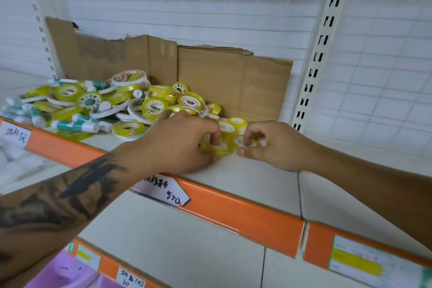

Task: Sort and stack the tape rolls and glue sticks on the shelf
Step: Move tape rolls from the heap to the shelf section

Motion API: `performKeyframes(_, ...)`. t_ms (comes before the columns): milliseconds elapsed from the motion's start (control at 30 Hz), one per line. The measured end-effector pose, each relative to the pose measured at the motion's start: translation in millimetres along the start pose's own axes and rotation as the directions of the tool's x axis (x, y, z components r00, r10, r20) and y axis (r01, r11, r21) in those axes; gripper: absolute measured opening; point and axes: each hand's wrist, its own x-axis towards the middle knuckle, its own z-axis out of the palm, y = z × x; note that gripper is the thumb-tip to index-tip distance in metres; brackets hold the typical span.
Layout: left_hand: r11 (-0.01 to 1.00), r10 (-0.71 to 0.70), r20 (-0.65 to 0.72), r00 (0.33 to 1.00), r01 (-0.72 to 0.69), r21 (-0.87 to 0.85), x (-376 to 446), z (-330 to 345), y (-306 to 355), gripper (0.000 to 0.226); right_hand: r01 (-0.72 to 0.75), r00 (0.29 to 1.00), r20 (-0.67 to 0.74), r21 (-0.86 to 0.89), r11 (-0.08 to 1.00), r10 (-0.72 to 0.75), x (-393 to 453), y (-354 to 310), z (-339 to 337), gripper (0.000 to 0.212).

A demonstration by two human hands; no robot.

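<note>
A loose heap of yellow tape rolls (153, 106) and white-and-teal glue sticks (76, 125) lies on the left half of the white shelf (252, 177). Right of the heap a small cluster of little yellow tape rolls (236, 123) stands against the cardboard. My left hand (177, 145) pinches one small yellow roll (221, 148) at the front of that cluster. My right hand (275, 145) pinches another small roll (239, 141) right beside it. Both hands hide the lower rolls of the cluster.
Torn cardboard sheets (233, 82) lean against the shelf's back wall. An orange price rail (245, 217) with handwritten labels (163, 190) runs along the front edge. A slotted white upright (320, 49) stands at the right. A lower shelf holds a purple item (67, 271).
</note>
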Motion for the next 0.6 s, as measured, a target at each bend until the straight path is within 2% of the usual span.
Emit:
performKeyframes(133, 0.999, -0.011, -0.103, 0.995, 0.008, -0.031, 5.2, -2.0, 7.7, 0.027, -0.026, 0.999, -0.035, 0.029, 0.999, 0.027, -14.8, 4.8, -14.9, 0.027)
performKeyframes(233, 0.988, 0.017, -0.15, 0.989, -0.039, -0.15, 13.7, -0.5, 19.1, 0.031, -0.058, 0.997, -0.045, 0.012, 0.998, 0.058, -32.6, 12.5, -32.7, 0.027)
performKeyframes(400, 0.956, 0.058, -0.139, 0.989, -0.095, -0.277, 32.1, 7.7, 61.4, 0.032, -0.106, 0.992, -0.074, -0.019, 0.994, 0.104, -74.9, 34.2, -65.7, 0.028)
performKeyframes(600, 0.889, 0.119, -0.037, 0.992, -0.123, -0.44, 60.2, 19.4, 142.9, 0.027, -0.179, 0.979, -0.106, -0.056, 0.982, 0.172, -143.2, 76.5, -99.6, 0.035)
